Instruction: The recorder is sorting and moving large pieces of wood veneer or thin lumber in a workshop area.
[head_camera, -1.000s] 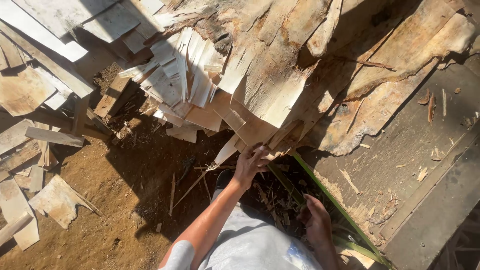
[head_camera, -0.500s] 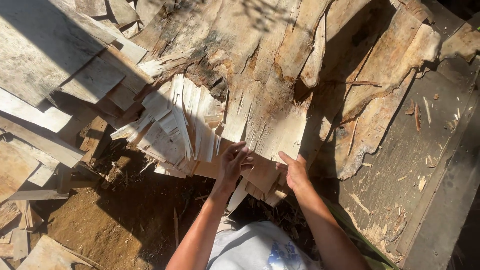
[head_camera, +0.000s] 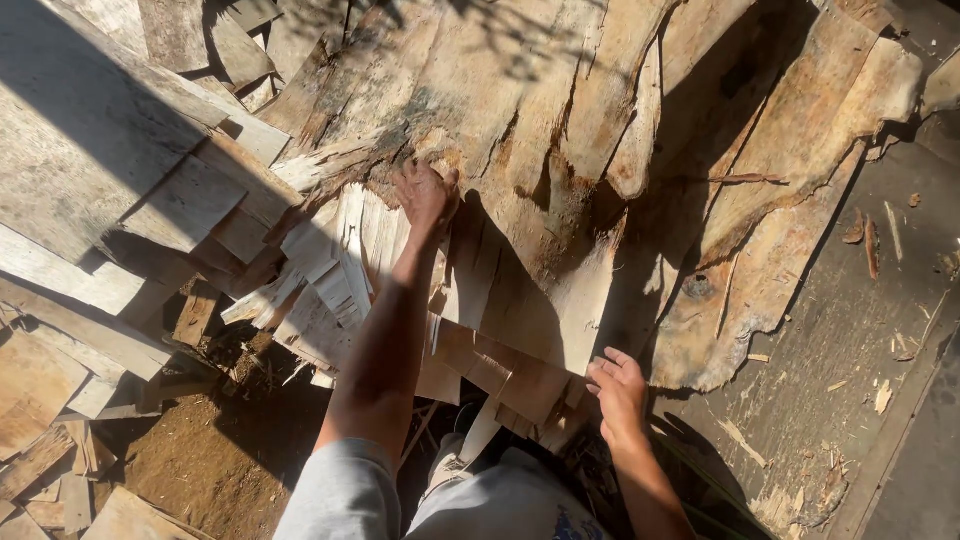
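Left hand (head_camera: 428, 195) has moved up the veneer sheet (head_camera: 520, 130), spread flat on it; right hand (head_camera: 620, 395) grips the near edge, fingers curled. Sheet not lifted, pile (head_camera: 330, 280) unsorted.

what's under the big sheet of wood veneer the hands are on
Under the big veneer sheet, torn thin strips stick out near the left hand, and broken pieces by the right hand. Farther beneath is covered and in shadow.

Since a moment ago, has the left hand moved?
Yes. The left hand has reached farther up the stack of thin wood sheets, away from their lower edge.
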